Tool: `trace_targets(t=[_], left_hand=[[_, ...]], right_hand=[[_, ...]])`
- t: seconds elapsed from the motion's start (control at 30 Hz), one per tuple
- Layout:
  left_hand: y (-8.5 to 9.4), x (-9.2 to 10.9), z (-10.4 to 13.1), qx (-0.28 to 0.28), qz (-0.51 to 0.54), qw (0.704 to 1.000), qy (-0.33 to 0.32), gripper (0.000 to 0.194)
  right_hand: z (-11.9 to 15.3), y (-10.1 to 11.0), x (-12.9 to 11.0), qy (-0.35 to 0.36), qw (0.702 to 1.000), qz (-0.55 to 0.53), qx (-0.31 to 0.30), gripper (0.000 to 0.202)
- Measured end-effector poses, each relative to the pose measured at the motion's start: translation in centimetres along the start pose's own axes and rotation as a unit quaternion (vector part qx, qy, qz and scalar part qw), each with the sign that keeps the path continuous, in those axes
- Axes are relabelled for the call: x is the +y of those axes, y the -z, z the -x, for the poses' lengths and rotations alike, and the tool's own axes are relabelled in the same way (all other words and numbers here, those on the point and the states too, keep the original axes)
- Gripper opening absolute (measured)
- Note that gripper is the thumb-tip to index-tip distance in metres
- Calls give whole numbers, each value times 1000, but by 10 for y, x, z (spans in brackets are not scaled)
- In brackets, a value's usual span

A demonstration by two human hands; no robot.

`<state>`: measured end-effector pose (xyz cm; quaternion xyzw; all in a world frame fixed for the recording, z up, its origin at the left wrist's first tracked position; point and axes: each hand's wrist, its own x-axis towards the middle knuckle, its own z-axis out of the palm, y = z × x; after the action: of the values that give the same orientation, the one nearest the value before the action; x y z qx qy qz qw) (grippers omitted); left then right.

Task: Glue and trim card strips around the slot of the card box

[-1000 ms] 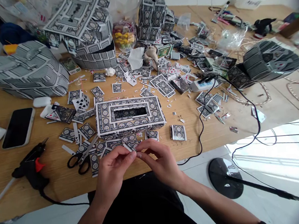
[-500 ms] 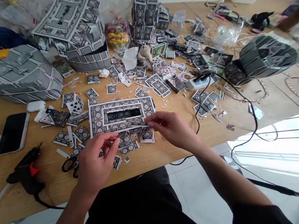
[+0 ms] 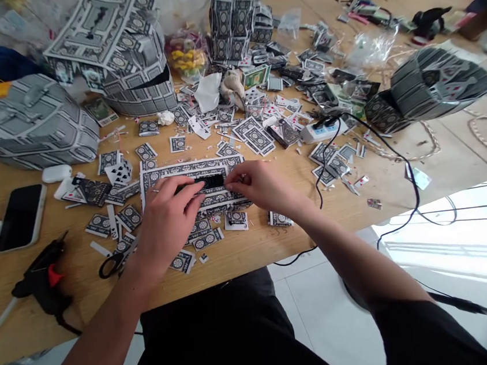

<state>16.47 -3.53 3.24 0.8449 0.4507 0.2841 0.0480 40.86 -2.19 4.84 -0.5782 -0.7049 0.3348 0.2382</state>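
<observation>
One card-covered box (image 3: 198,168) lay at the near side of the table (image 3: 242,249), left of centre. Both hands had moved from its near edge onto its opening (image 3: 212,181), so work now centred there. Left hand (image 3: 167,219): fingers bent over the left part. Right hand (image 3: 265,189): fingertips together at the right end; grip on anything, either hand: cannot tell. Earlier frame showed a strip between them; no longer distinguishable.

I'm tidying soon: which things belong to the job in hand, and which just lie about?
Likely the job: slotted box, with left hand and right hand at its opening; cut card pieces; scissors; glue gun.
Seemingly lying about: phone; white case.
</observation>
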Motion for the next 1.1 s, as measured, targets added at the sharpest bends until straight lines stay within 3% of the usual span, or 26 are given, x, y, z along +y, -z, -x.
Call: trace_targets(t=[0.1, 0.23, 0.3, 0.4, 0.53, 0.73, 0.93, 1.1], left_hand=[[-2, -2, -7, -20, 9, 1000, -2, 21], [23, -2, 10, 24, 2, 999, 27, 19], [43, -4, 30, 20, -37, 995, 86, 15], [69, -15, 70, -39, -124, 978, 165, 16], [88, -35, 120, -110, -168, 955, 218, 17], [83, -49, 155, -122, -171, 944, 256, 15], [81, -49, 152, -85, -169, 950, 250, 13], [85, -50, 150, -105, -185, 951, 226, 19]], right_hand=[[1, -1, -2, 7, 1000, 6, 1, 17], [2, 0, -4, 8, 1000, 17, -1, 15], [2, 0, -4, 14, 1000, 22, 1, 14], [4, 1, -4, 30, 999, 29, 6, 13], [3, 0, -3, 40, 999, 32, 2, 15], [1, -2, -3, 35, 999, 34, 2, 12], [1, -2, -4, 31, 999, 34, 2, 12], [0, -1, -3, 24, 999, 26, -2, 12]])
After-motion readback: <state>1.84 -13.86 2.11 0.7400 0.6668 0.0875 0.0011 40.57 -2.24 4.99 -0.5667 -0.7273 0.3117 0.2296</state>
